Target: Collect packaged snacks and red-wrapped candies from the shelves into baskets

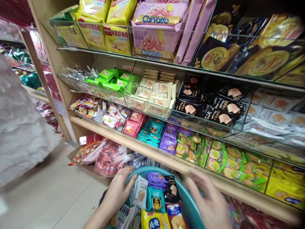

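Note:
A teal basket (190,198) below the lowest shelf holds an assortment of wrapped snacks. Inside are purple packets (156,180), a black packet (172,189), white packets (140,190), a teal packet (156,200) and a yellow packet (154,219). My left hand (122,184) lies over the basket's left rim beside the white packets, thumb apart from the loosely bent fingers. Whether it touches them I cannot tell. At the right rim, my right hand (206,198) is blurred by motion, its fingers apart and nothing seen in them.
Glass-fronted shelf compartments (152,108) of sorted snacks rise ahead, with a wooden ledge (147,146) along the bottom. Bagged red goods (109,157) sit in a carton under the ledge. White fluffy material (21,121) hangs at left above the tiled floor (71,194).

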### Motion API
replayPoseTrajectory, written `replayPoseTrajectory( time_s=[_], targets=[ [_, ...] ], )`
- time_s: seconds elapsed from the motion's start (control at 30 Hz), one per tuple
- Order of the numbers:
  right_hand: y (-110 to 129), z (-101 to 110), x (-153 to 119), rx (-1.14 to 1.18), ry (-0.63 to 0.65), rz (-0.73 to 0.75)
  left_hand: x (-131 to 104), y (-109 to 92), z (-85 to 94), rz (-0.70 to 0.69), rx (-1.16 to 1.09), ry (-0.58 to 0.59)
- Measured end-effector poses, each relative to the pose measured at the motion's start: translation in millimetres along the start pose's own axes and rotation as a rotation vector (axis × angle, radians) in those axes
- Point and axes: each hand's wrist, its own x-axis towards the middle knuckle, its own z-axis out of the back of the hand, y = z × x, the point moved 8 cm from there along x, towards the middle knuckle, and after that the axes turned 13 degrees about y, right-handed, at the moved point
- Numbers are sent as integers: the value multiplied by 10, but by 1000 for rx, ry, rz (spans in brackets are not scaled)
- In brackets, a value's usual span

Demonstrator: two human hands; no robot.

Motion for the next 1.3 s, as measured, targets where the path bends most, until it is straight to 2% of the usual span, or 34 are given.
replayPoseTrajectory(
  time_s=[0.07, 0.13, 0.17, 0.27, 0.4, 0.5, 0.73, 1.0, 1.17, 1.3],
  targets=[
    [484, -543, 555, 56, 224, 196, -4, -20, -3, -24, 8, -13],
    [820, -978, 1018, 51, 274, 330, -14, -24, -4, -35, 21, -24],
    [899, -1164, 1221, 33, 270, 344, -21, -22, -7, -38, 29, -25],
    [873, -1575, 1674, 8, 213, 268, -42, -15, -11, -47, 60, -26],
    [629, -1854, 1890, 94, 149, 139, -75, -15, 23, -73, 93, -82],
    [562, -1932, 1903, 149, 146, 141, -80, -40, 19, -101, 120, -87],
    [599, -1962, 1905, 207, 182, 192, -80, -71, 9, -125, 149, -77],
    [751, -2040, 1782, 434, 324, 269, -77, -64, -6, -117, 157, -55],
    [846, -1988, 1744, 475, 339, 333, -65, -75, -5, -98, 146, -38],
    [932, -1842, 1646, 505, 344, 345, -36, -52, 16, -49, 90, -3]
  ],
)
